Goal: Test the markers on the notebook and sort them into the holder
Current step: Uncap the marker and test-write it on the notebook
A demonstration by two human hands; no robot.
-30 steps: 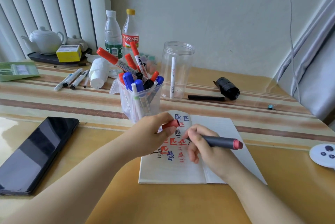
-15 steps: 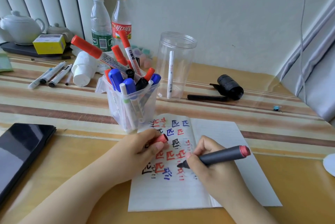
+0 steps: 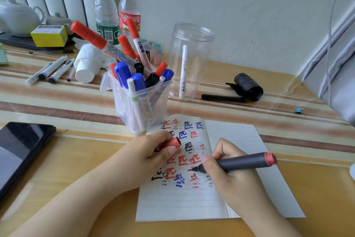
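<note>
An open lined notebook (image 3: 240,140) lies on the table, its left page covered in red, blue and black test marks. My right hand (image 3: 228,175) grips a dark grey marker (image 3: 244,161) with a red end, its tip touching the page. My left hand (image 3: 146,160) rests on the page's left edge and pinches the marker's red cap (image 3: 173,142). Behind the notebook stands a clear square holder (image 3: 142,100) packed with several red, blue and black markers. A tall clear jar (image 3: 189,63) to its right holds one white marker (image 3: 183,71).
A black phone (image 3: 21,148) lies at the left. Three pens (image 3: 51,69) and a white roll (image 3: 86,65) sit behind the holder, with two bottles (image 3: 115,10), a yellow box (image 3: 49,35) and a teapot (image 3: 17,15). A black marker (image 3: 222,97) and a black roll (image 3: 247,86) lie to the right.
The view has come closer and lower over the notebook. My right hand has shifted down the page with the marker, whose tip now sits by a fresh red mark. My left hand keeps the cap.
</note>
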